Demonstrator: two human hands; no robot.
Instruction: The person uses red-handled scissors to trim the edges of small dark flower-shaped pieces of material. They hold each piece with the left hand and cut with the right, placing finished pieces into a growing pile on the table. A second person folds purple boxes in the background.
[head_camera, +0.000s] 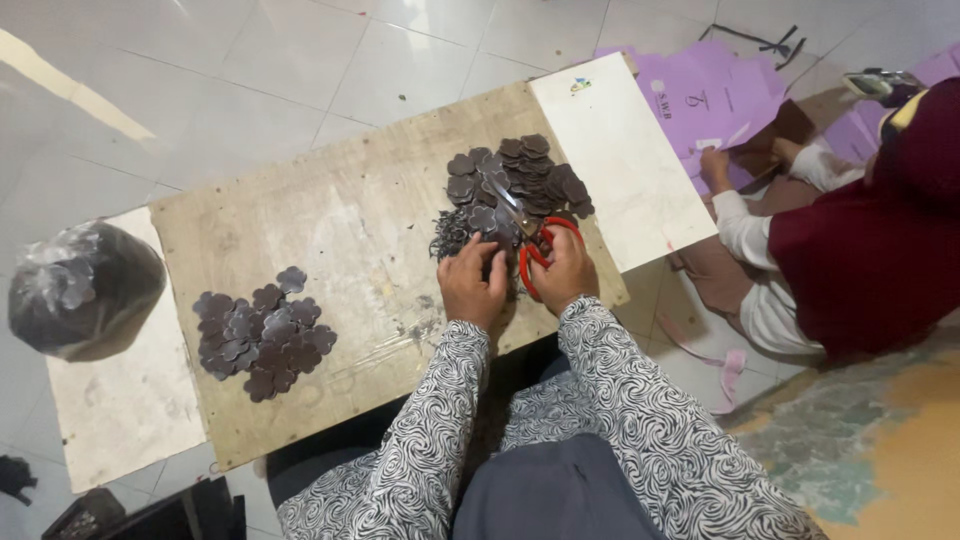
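I am gripping the red-handled metal scissors (535, 245) in my right hand (566, 270), fingers clenched through the red loops, and the blades are pointing up and away from me, slightly leftward, toward the far pile of dark brown flower-shaped cut-outs (520, 180). That long axis is what matters here: handles at my palm, tips reaching into the heap just beyond my knuckles.

My left hand (472, 283) is curling just beside the right one, fingers bent over something dark at the near edge of that pile. I am judging that it is pinching one small piece, but the fingers are covering it, so I cannot tell exactly what it is holding. Whatever it is, it is lying immediately left of the scissor blades, between my two hands, so the left hand is the nearer one to it and the blades are coming at it from the right.

A tangle of thin dark offcut scraps (450, 235) is sitting just above my left fingertips. Well off to my left, on the same worn plywood board (340, 220), a second, flatter pile of brown flower shapes (262, 335) is lying apart from both hands. To my right, beyond the board's edge, another person's hand (714, 165) is working on purple paper sheets (690, 95).
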